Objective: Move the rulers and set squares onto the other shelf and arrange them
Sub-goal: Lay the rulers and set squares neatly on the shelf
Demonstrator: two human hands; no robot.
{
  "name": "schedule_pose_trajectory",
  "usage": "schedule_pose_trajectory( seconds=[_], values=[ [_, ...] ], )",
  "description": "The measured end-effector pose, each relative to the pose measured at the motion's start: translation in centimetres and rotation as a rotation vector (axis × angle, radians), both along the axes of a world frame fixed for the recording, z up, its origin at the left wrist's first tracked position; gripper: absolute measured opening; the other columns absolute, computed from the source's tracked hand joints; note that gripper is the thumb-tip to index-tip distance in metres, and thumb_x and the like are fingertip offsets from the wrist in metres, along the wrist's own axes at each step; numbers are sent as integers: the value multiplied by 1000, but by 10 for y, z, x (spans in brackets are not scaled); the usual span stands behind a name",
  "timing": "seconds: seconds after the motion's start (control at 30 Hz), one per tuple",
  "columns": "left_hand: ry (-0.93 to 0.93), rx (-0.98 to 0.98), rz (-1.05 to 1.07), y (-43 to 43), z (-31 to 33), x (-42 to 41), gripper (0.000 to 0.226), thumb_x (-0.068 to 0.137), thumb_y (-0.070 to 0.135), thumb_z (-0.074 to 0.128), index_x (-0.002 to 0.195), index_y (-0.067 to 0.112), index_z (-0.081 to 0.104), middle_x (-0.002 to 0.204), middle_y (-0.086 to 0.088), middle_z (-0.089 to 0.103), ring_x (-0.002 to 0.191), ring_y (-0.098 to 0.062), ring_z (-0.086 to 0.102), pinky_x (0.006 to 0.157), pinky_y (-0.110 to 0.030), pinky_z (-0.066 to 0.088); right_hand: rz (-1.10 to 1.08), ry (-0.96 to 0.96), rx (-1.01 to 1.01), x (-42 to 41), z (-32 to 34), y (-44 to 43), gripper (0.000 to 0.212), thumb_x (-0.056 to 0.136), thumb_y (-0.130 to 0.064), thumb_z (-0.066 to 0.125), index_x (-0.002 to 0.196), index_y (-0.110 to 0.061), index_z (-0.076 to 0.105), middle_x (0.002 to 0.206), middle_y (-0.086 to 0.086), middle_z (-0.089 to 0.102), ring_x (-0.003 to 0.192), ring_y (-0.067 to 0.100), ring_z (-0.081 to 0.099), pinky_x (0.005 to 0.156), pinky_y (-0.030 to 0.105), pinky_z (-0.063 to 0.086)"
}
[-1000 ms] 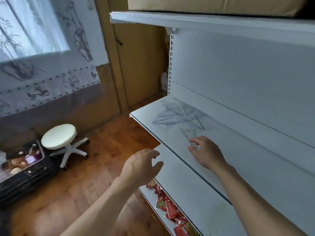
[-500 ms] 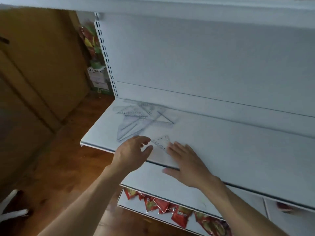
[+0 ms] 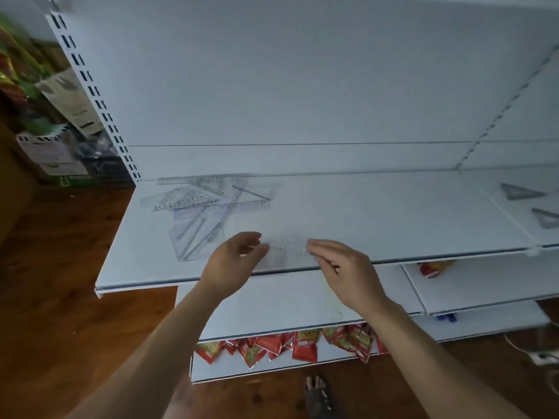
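Head view: left hand [image 3: 233, 260], right hand [image 3: 348, 272] flank blurred set square [image 3: 287, 247]

Left hand [image 3: 233, 261], right hand [image 3: 348, 273] beside apparent set square [image 3: 287, 246]

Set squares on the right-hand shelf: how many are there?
2, both on the right-hand shelf: back set square toward the rear, front set square nearer the lip, cut by the picture's edge. More may lie beyond it.
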State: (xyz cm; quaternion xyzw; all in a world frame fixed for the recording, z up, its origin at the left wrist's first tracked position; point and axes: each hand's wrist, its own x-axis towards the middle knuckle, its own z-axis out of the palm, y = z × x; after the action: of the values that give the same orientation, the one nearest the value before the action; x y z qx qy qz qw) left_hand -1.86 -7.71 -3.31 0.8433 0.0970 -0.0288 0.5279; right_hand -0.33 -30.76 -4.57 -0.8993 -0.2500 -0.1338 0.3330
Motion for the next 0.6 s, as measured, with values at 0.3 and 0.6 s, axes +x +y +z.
schedule_pose_trajectory(
  seconds=[0.3,0.6],
  values=[
    [169,-595,-225,-78,18,17,29,89,12,64,117,11,62,101,-6,74,97,-18,68,88,-29,53,-101,99,152,-35,29,-56,30,87,-4,65,115,-15,70,124,-9,63,113,-2,57,96,14,44],
    [116,-602,-356,-228,32,19,20,86,10,68,106,10,68,93,-2,75,87,-10,68,76,-21,52,-487,366,614,-75,45,-192,25,92,-22,60,113,-36,61,104,-16,69,93,3,67,82,17,51]
  ],
)
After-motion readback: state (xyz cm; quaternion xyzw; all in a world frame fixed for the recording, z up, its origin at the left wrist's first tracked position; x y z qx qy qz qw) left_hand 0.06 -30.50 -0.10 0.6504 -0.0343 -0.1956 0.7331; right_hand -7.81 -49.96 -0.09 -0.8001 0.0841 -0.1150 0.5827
